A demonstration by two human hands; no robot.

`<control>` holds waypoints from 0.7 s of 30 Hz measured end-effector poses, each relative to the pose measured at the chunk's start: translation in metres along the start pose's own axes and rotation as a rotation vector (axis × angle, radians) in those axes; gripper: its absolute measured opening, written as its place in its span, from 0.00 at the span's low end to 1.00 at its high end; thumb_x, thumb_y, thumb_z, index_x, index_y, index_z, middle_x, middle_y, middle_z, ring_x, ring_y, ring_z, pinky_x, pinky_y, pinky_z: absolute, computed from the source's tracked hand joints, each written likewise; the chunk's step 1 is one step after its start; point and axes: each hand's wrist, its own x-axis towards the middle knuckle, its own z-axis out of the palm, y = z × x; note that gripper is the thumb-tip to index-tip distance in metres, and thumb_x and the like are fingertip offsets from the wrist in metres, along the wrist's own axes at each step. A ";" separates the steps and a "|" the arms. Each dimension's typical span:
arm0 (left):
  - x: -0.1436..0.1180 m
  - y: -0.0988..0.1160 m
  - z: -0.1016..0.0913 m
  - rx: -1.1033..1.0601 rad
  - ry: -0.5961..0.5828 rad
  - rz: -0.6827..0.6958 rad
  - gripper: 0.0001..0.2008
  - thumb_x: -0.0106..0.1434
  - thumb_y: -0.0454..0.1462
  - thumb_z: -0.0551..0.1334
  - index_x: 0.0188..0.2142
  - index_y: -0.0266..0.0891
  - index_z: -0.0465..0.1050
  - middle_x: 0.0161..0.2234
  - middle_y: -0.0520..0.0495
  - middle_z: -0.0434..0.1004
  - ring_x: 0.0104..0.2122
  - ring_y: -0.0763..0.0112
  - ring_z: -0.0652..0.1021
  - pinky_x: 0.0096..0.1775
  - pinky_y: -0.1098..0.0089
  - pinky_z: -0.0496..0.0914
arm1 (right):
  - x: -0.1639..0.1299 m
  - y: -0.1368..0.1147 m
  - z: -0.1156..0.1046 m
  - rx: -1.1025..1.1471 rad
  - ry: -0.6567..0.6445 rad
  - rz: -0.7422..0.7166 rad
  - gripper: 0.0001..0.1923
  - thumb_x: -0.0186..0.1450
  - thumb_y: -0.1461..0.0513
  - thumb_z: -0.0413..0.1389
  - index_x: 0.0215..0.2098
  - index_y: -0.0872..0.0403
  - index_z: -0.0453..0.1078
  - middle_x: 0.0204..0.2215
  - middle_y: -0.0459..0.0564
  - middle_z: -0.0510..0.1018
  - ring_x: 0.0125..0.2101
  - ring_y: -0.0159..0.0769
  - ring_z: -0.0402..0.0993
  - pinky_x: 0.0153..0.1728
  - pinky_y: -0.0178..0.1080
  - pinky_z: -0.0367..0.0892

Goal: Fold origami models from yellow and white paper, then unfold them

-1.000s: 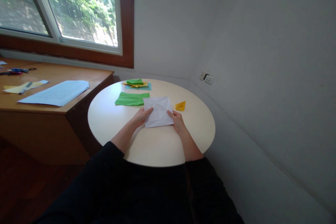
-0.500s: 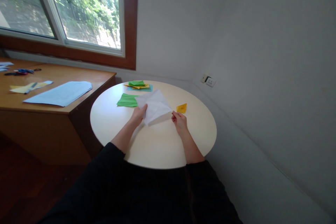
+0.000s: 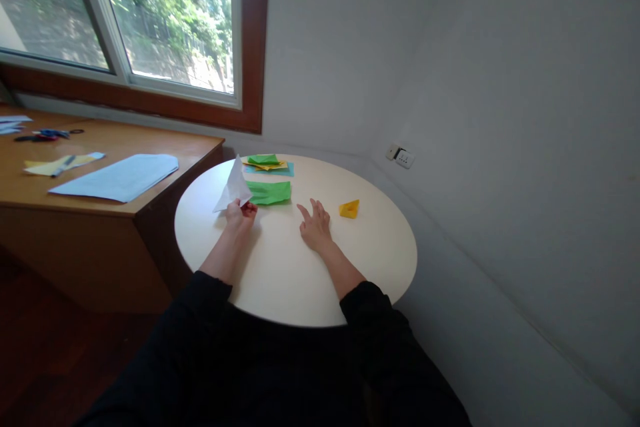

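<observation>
The head camera is looking down over a round white table in the middle of the frame. The person's left hand, left of centre, is pinching the lower edge of a white sheet of paper, which is standing up off the table and tilting toward the upper left. The left forearm is stretching forward from a dark sleeve at the bottom of the frame. The right hand, near the centre, is lying palm down on the table with fingers spread, holding nothing, well apart from the left hand. A green sheet is lying flat just beside the white paper, to its right. A small yellow folded piece is sitting to the right of the right hand. A stack of coloured papers is lying at the far edge of the table.
</observation>
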 end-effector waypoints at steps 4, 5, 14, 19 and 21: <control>0.008 0.003 -0.002 0.005 0.023 -0.021 0.10 0.60 0.29 0.46 0.24 0.38 0.58 0.15 0.56 0.57 0.12 0.81 0.60 0.17 0.80 0.59 | 0.026 -0.014 0.000 -0.161 -0.075 -0.228 0.22 0.60 0.72 0.43 0.52 0.57 0.62 0.64 0.53 0.41 0.62 0.44 0.32 0.58 0.53 0.33; 0.010 0.003 -0.002 0.008 0.027 -0.026 0.10 0.60 0.29 0.46 0.24 0.38 0.58 0.15 0.56 0.57 0.12 0.81 0.60 0.17 0.80 0.58 | 0.031 -0.018 0.000 -0.193 -0.074 -0.274 0.22 0.60 0.72 0.42 0.52 0.59 0.63 0.64 0.54 0.42 0.62 0.44 0.33 0.58 0.53 0.33; 0.022 0.003 -0.004 0.060 0.030 -0.030 0.10 0.59 0.30 0.48 0.21 0.38 0.56 0.13 0.56 0.57 0.12 0.80 0.60 0.17 0.78 0.59 | 0.050 -0.025 -0.005 -0.375 -0.172 -0.528 0.22 0.62 0.72 0.38 0.51 0.64 0.63 0.57 0.59 0.60 0.60 0.44 0.48 0.59 0.56 0.37; 0.033 0.006 -0.007 0.100 0.042 0.012 0.06 0.57 0.30 0.51 0.24 0.38 0.58 0.13 0.56 0.58 0.12 0.79 0.61 0.17 0.77 0.60 | 0.030 -0.006 -0.014 -0.436 -0.166 -0.595 0.21 0.62 0.72 0.39 0.50 0.66 0.65 0.56 0.61 0.62 0.58 0.46 0.52 0.59 0.55 0.38; 0.038 0.007 -0.009 0.109 0.039 0.034 0.05 0.56 0.29 0.51 0.25 0.38 0.59 0.13 0.56 0.58 0.12 0.78 0.61 0.17 0.77 0.61 | 0.016 0.004 -0.019 -0.436 -0.164 -0.628 0.21 0.62 0.72 0.39 0.51 0.65 0.64 0.55 0.60 0.63 0.58 0.45 0.52 0.59 0.54 0.40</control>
